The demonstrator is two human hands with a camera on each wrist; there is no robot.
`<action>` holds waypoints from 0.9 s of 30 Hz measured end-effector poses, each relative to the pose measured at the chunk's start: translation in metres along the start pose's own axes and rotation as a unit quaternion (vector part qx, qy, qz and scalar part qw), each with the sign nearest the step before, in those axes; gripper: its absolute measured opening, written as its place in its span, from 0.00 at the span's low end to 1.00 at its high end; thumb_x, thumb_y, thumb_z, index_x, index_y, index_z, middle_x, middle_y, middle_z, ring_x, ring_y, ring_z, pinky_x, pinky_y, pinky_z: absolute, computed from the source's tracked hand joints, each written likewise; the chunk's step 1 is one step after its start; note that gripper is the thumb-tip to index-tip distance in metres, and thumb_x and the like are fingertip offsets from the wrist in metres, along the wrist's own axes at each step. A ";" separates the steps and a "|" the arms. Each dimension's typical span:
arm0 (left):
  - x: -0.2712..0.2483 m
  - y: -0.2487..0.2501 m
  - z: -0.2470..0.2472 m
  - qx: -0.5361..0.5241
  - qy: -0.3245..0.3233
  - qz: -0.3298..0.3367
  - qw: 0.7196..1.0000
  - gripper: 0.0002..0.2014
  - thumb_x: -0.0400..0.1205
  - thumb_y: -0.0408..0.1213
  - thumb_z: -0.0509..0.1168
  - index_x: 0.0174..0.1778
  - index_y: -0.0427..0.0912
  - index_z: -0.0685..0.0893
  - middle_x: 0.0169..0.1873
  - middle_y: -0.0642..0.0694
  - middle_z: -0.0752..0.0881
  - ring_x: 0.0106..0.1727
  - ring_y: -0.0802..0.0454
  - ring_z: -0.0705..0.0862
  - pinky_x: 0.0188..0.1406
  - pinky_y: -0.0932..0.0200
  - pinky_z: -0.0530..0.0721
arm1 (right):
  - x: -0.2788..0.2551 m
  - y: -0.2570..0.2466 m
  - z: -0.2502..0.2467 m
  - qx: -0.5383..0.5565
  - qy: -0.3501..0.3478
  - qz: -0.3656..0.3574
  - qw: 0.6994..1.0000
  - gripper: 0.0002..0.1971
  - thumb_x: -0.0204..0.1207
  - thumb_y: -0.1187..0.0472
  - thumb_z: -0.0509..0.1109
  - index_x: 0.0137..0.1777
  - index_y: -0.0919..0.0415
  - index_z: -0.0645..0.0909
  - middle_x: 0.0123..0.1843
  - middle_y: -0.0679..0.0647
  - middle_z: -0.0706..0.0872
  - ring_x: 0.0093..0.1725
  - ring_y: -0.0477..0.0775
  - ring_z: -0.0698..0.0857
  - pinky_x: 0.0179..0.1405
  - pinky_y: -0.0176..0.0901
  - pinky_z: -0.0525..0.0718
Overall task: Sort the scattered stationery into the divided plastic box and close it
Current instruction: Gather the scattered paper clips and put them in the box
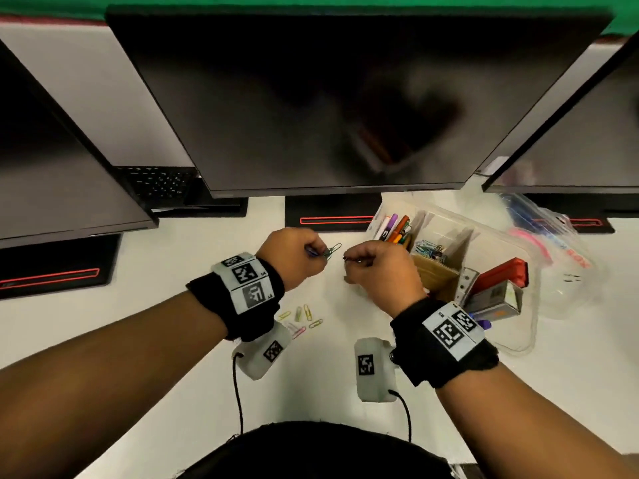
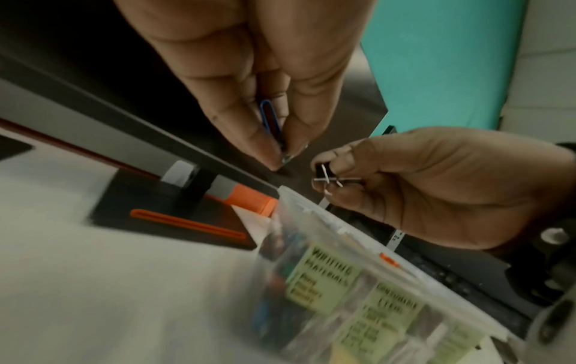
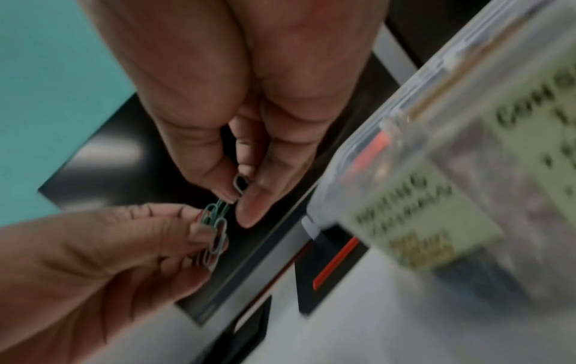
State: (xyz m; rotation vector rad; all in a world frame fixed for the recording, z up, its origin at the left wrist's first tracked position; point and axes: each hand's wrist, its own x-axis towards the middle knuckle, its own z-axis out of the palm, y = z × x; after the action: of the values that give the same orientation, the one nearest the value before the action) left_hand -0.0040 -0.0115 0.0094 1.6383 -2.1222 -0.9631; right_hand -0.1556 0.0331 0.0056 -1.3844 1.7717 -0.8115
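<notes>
Above the white desk my left hand [image 1: 316, 251] pinches a small bunch of paper clips [image 1: 330, 251], one blue [image 2: 269, 120], the others green [image 3: 215, 216]. Just to its right, my right hand [image 1: 352, 260] pinches a bent grey metal clip [image 3: 240, 184] [image 2: 327, 179] between thumb and fingers. The fingertips of the two hands nearly meet. The divided clear plastic box [image 1: 449, 213] stands open to the right of my hands. It holds pens [image 1: 394, 228], a heap of clips [image 1: 427, 248], a red stapler [image 1: 501, 274] and a staple box [image 1: 494, 300]. Several loose coloured clips [image 1: 304, 318] lie on the desk under my left wrist.
A large dark monitor [image 1: 345, 98] looms right behind my hands, its base [image 1: 332, 210] on the desk, and more monitors stand at both sides. A clear plastic bag [image 1: 553, 233] with coloured items lies right of the box. Yellow labels [image 2: 324, 278] cover the box's wall.
</notes>
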 end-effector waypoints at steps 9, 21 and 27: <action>0.055 0.108 0.048 -0.042 -0.004 0.058 0.997 0.08 0.74 0.35 0.71 0.48 0.41 0.89 0.49 0.47 0.90 0.51 0.50 0.86 0.46 0.69 0.73 | 0.032 0.029 -0.102 0.020 0.165 0.080 0.983 0.14 0.69 0.69 0.73 0.29 0.51 0.79 0.38 0.59 0.88 0.41 0.56 0.90 0.50 0.49 0.88; 0.077 0.126 0.080 -0.034 -0.165 0.006 0.986 0.20 0.81 0.29 0.65 0.70 0.38 0.79 0.67 0.42 0.82 0.66 0.46 0.82 0.67 0.61 0.78 | 0.053 0.061 -0.113 -0.132 0.088 0.159 0.974 0.17 0.69 0.71 0.68 0.58 0.61 0.84 0.59 0.57 0.86 0.57 0.59 0.85 0.61 0.46 0.83; 0.061 0.074 0.041 -0.127 -0.098 -0.014 0.987 0.15 0.78 0.20 0.58 0.54 0.33 0.86 0.30 0.49 0.82 0.33 0.53 0.83 0.25 0.72 0.82 | 0.035 0.031 -0.084 -0.040 0.085 0.093 0.991 0.13 0.71 0.72 0.67 0.34 0.52 0.82 0.40 0.55 0.86 0.43 0.57 0.86 0.51 0.46 0.85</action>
State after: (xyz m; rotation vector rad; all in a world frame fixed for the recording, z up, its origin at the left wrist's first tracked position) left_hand -0.1026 -0.0460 0.0176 1.5050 -1.9982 -1.3919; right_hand -0.2476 0.0095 0.0189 -1.2066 2.0516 -0.7839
